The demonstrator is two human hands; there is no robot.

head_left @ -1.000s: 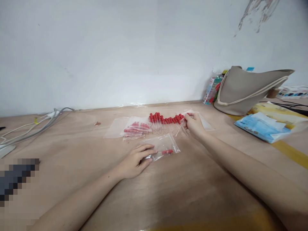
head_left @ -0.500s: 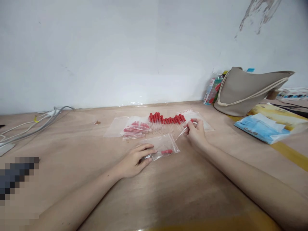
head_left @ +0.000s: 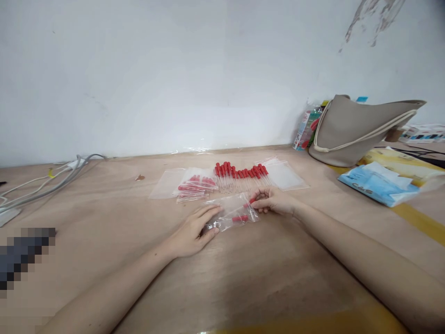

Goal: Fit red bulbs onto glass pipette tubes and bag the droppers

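Note:
A clear zip bag (head_left: 225, 211) lies on the table, its mouth toward the right. My left hand (head_left: 194, 230) holds the bag's left end, fingers over the film and thumb at the lower edge. Inside the bag lies one dropper with a red bulb (head_left: 239, 218). My right hand (head_left: 273, 200) pinches a second dropper by its red bulb (head_left: 249, 203) at the bag mouth; its glass tube points left into the bag. Just behind, several loose red-bulbed droppers (head_left: 227, 170) lie in a row. Left of them is a pile of filled bags (head_left: 197, 184).
Flat clear bags (head_left: 287, 175) lie right of the dropper row. A blue tissue pack (head_left: 378, 184), a grey bag (head_left: 361, 132) and a printed bottle (head_left: 307, 127) stand at the right. Cables (head_left: 66, 178) run along the left, and a wall (head_left: 156, 79) closes off the back.
My right hand has moved left and toward me, bringing the dropper from beside the row into the bag mouth. My left hand has stayed on the bag.

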